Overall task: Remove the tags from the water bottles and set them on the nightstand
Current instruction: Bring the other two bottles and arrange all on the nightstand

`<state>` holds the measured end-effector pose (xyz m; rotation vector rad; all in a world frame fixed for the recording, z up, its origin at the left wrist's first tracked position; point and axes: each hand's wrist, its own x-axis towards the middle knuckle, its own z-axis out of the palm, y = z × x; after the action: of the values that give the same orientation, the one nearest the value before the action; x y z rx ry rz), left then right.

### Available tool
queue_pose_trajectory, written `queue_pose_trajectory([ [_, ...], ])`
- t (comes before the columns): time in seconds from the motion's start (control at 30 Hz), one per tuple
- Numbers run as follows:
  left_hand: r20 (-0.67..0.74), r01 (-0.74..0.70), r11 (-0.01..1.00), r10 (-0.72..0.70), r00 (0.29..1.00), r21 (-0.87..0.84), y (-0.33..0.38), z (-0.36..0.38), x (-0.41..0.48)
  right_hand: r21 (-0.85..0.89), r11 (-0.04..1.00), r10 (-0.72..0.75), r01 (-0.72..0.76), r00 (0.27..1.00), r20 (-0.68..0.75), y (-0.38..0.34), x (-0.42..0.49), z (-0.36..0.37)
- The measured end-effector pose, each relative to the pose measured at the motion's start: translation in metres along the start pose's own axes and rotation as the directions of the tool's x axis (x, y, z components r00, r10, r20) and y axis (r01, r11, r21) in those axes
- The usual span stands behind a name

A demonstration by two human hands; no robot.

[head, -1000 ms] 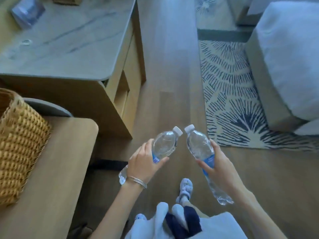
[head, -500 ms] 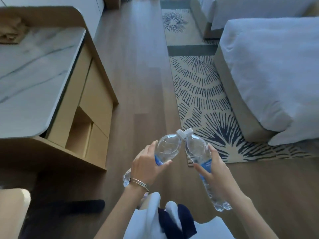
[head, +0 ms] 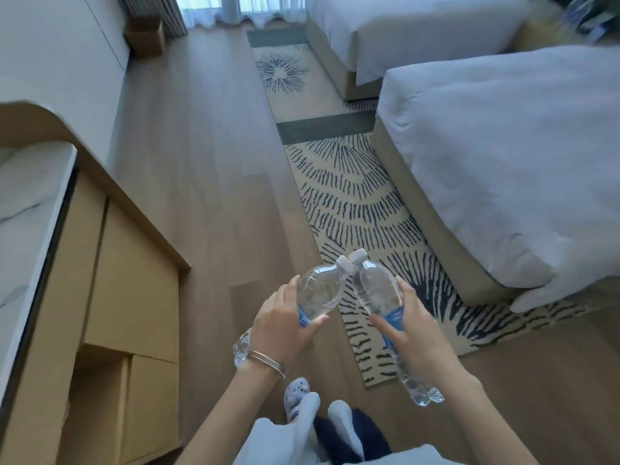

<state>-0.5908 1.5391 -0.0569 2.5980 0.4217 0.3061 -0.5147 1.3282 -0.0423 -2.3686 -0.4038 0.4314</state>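
A: Gripping the first water bottle (head: 318,290) round its middle with the left hand (head: 285,327), fingers curled. Gripping the second water bottle (head: 375,290) likewise with the right hand (head: 412,327). Both tilted inward, caps touching or just beside each other, carried low over the wood floor (head: 208,162) beside the rug (head: 352,203).

B: Tags off?

A: Cannot tell. Only blue labels showing under the fingers, no separate tag in view.

B: Likely failures from here?

A: Judged: a slip. Smooth thin plastic, one hand per bottle, no free hand for peeling anything. Knocking the caps together could twist a grip loose. If dropped, onto hard floor, then probably rolling under the near bed (head: 503,162).

B: Room for moving?

A: Open lane of floor straight ahead, between the worktop (head: 27,203) at left and the near bed at right. Watch the worktop's rounded corner, the rug's edge underfoot, and the bedding overhanging at right.

B: Destination?

A: Nightstand (head: 540,31): probably the blurred tan surface at far right between the beds. Not confirmed.
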Motion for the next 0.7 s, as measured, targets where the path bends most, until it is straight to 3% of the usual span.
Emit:
queue_pose_trajectory([
  [0.17,-0.003,-0.06,0.998,0.06,0.998,0.016,-0.013,-0.006,0.083,-0.015,0.999,0.029,-0.029,1.0,-0.006,-0.021,0.072,-0.008],
  [0.43,0.006,0.008,0.999,-0.008,1.0,-0.04,-0.035,0.023,0.185,0.035,0.999,0.036,-0.036,0.999,-0.004,-0.018,0.193,-0.017],
  [0.7,-0.057,0.046,0.997,-0.049,0.997,-0.064,-0.02,0.043,0.344,0.048,0.999,0.002,-0.004,0.999,0.035,-0.027,0.354,-0.064],
])
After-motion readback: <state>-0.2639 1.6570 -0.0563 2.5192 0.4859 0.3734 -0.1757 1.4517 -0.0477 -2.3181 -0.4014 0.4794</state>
